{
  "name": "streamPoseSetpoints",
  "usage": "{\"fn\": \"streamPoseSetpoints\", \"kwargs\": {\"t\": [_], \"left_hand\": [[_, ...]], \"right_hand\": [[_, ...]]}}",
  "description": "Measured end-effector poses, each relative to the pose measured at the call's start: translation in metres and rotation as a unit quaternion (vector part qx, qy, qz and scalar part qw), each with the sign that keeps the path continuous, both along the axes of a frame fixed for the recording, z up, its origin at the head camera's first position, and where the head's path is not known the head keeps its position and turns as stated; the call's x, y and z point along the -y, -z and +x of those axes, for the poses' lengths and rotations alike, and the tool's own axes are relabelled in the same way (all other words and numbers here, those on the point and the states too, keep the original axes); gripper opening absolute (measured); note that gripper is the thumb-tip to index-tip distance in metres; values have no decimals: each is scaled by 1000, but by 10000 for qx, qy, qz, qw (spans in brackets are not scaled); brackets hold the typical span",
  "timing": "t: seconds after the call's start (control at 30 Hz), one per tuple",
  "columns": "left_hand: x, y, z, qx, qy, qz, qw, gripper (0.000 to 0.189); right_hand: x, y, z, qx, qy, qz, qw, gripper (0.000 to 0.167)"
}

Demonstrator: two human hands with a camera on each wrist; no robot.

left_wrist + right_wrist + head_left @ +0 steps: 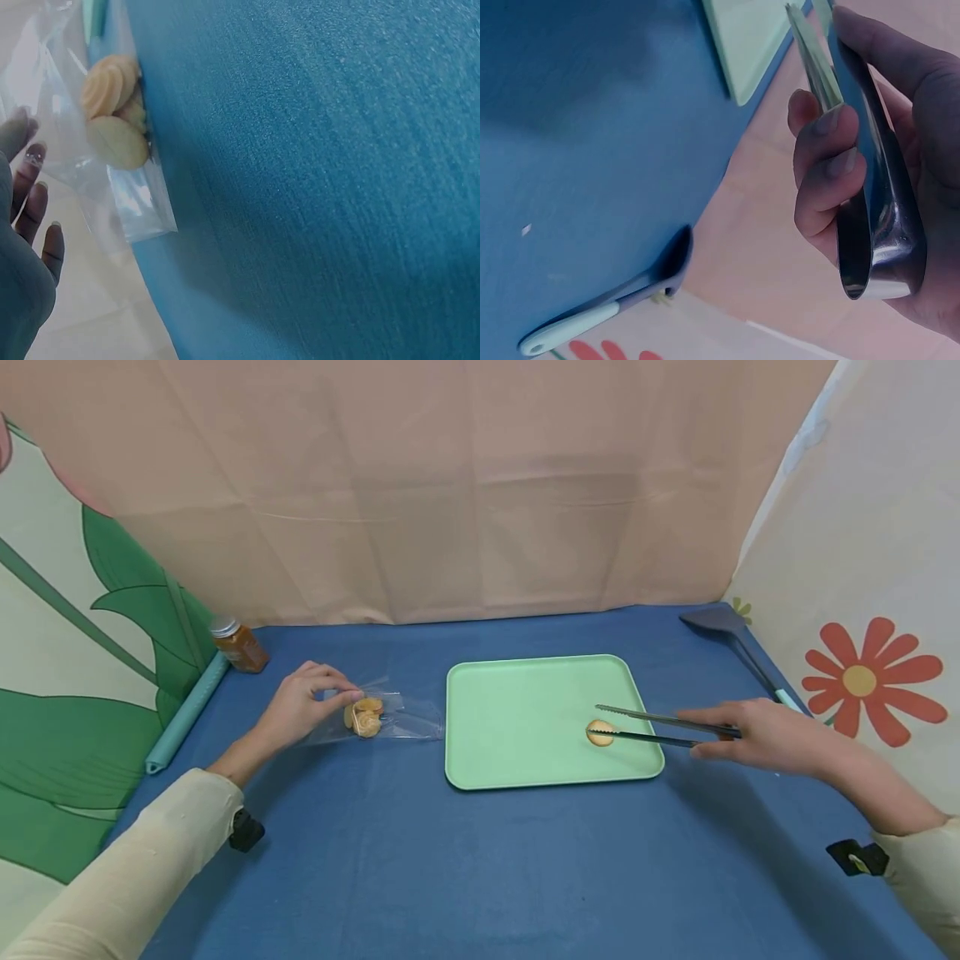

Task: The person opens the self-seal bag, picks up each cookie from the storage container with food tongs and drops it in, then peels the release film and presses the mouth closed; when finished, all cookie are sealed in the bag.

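Note:
My left hand [306,703] pinches the upper edge of a clear plastic bag [420,720] between thumb and fingertips. Several cookies [367,718] are inside the bag; the left wrist view shows a swirled cookie [111,86] above a smooth oval one [118,142]. In my right hand [772,739] are metal tongs [889,225], their handles between the thumb and curled fingers. The tong arms stand apart over a light green tray [525,760]. One round cookie [600,739] lies on the tray's right part, with the nearer tong tip crossing over it.
A jar with a silver lid [240,645] stands at the back left, beside a rolled teal mat [187,714]. At the right edge lies a dark spatula [720,620] with a pale handle. A blue cloth [480,868] covers the table, and hung sheets enclose three sides.

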State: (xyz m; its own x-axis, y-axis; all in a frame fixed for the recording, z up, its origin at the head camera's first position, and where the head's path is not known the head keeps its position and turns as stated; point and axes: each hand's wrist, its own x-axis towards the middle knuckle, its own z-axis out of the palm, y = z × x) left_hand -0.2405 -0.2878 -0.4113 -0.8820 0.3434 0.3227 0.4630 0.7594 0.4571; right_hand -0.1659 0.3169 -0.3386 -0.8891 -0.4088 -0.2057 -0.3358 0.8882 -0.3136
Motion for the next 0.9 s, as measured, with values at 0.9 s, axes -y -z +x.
{"fn": "streamPoseSetpoints", "kwargs": {"t": [0.9], "left_hand": [[-2, 3, -3, 24, 177, 19, 9998, 16]], "right_hand": [[-12, 23, 6, 384, 260, -65, 9989, 62]]}}
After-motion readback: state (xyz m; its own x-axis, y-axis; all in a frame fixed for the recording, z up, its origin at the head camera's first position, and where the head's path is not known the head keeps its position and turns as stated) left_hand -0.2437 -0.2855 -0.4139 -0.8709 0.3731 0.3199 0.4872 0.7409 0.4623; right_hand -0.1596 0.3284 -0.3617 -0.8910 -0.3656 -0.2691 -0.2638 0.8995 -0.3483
